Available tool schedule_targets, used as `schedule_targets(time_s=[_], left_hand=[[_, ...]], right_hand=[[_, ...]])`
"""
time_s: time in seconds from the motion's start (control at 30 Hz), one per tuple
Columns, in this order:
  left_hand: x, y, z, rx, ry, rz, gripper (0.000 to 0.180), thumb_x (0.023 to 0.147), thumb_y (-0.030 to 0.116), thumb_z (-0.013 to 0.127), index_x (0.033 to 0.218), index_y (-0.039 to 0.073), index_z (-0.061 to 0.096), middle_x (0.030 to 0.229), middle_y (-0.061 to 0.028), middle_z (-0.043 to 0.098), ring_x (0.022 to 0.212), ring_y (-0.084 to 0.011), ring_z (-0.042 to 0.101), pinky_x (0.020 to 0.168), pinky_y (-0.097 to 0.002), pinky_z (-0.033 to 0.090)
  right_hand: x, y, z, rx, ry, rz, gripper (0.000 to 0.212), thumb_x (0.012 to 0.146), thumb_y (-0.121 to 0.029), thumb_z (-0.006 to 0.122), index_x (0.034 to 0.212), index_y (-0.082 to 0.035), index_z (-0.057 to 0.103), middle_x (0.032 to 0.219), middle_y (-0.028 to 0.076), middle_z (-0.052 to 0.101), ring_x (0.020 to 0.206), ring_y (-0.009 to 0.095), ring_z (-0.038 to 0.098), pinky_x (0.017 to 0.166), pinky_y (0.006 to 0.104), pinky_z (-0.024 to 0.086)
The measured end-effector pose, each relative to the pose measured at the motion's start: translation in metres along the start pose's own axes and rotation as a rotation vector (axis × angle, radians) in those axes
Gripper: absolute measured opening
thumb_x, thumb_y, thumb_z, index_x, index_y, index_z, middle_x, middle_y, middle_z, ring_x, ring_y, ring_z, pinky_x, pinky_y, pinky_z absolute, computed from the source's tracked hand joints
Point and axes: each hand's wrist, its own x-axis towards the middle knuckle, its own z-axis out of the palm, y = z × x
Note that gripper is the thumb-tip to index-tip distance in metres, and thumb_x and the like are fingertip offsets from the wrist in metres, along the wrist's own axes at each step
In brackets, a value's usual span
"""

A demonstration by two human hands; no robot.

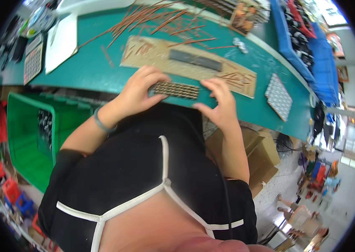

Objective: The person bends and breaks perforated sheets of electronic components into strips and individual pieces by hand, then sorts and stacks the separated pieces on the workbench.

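A dark block with rows of brass-coloured dots or holes [176,90] is at the table's near edge, in front of my body. My left hand [142,89] grips its left end, fingers on the far side and thumb on the near side. Beside its right end, my right hand [220,101] is spread, fingers and thumb apart with a gap to the block. Just beyond lies a tan board [144,52] bearing a long dark grey bar [195,60] and several thin reddish-brown sticks [234,78].
Many reddish-brown sticks [154,19] lie scattered across the green table [93,71]. A white grid-patterned plate [278,97] lies at right, a white sheet [62,44] and calculator [33,63] at left. A green bin [30,138] stands below left, cardboard boxes [265,147] below right.
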Motion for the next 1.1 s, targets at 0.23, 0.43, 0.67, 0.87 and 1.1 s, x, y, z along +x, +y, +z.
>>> schedule_targets(time_s=[0.23,0.43,0.67,0.87,1.1], left_hand=[[-0.008,-0.004,-0.002,-0.002,0.029,-0.084,0.048,0.060,0.002,0.077,0.106,0.008,0.062,0.099,-0.0083,0.057,0.094,-0.0272,0.054,0.082,-0.0349,0.045],[-0.010,-0.006,-0.004,-0.030,-0.003,-0.087,0.045,0.060,0.002,0.077,0.102,0.007,0.063,0.097,-0.0076,0.057,0.094,-0.0264,0.054,0.081,-0.0346,0.046],[-0.007,-0.003,-0.005,-0.017,-0.027,-0.111,0.043,0.060,0.002,0.077,0.101,0.007,0.063,0.097,-0.0073,0.057,0.093,-0.0264,0.054,0.081,-0.0347,0.045],[0.000,0.000,-0.007,0.037,-0.063,-0.080,0.048,0.064,0.015,0.079,0.107,0.007,0.059,0.098,-0.0079,0.057,0.092,-0.0269,0.053,0.080,-0.0348,0.043],[0.015,0.014,0.013,0.505,-0.250,0.123,0.055,0.075,0.043,0.066,0.110,0.003,0.054,0.099,-0.0077,0.053,0.092,-0.0241,0.051,0.079,-0.0345,0.040]], right_hand=[[0.007,0.005,0.014,0.028,0.009,0.018,0.050,0.062,-0.009,0.082,0.108,-0.007,0.064,0.107,0.009,0.059,0.075,0.018,0.055,0.065,0.0274,0.047],[0.013,-0.016,0.026,0.037,0.034,0.081,0.050,0.062,-0.011,0.081,0.109,-0.007,0.064,0.103,0.009,0.060,0.077,0.019,0.056,0.064,0.0282,0.048],[0.014,-0.009,0.034,0.016,0.014,0.033,0.041,0.064,-0.011,0.080,0.103,-0.011,0.066,0.097,0.006,0.060,0.079,0.022,0.059,0.063,0.0298,0.049],[0.014,-0.006,0.034,0.003,0.021,0.015,0.042,0.064,-0.014,0.079,0.103,-0.011,0.065,0.096,0.007,0.061,0.081,0.023,0.060,0.066,0.0312,0.049],[0.014,0.000,0.032,-0.004,0.010,-0.021,0.043,0.063,-0.013,0.079,0.103,-0.009,0.065,0.096,0.007,0.061,0.084,0.026,0.060,0.072,0.0337,0.049]])
